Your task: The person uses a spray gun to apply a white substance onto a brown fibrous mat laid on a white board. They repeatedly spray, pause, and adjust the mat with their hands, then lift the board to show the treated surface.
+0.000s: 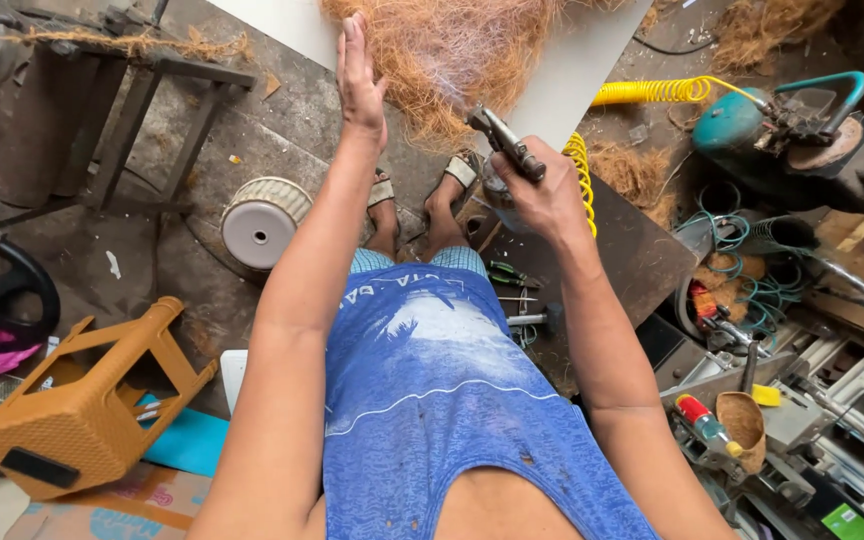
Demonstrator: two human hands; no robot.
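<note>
My right hand (pixel 542 195), just right of centre, has its fingers clamped round a metal spray gun (pixel 505 143) whose coiled yellow air hose (pixel 580 170) trails behind my wrist. My left hand (pixel 360 80), at upper centre, is held flat with fingers together and straight, its edge touching the tangled mass of tan coconut fibre (pixel 452 50) at the top of the frame. To do this well, I judge the nozzle should point steadily at the fibre while my open palm stays beside the stream, not across it. The fibre lies on a pale flat board (pixel 577 70) above my sandalled feet. The dusty concrete floor (pixel 282 110) holds a white spool (pixel 260 225) left of centre, an overturned orange plastic stool (pixel 92 410) at lower left, and a teal compressor (pixel 752 115) at upper right.
</note>
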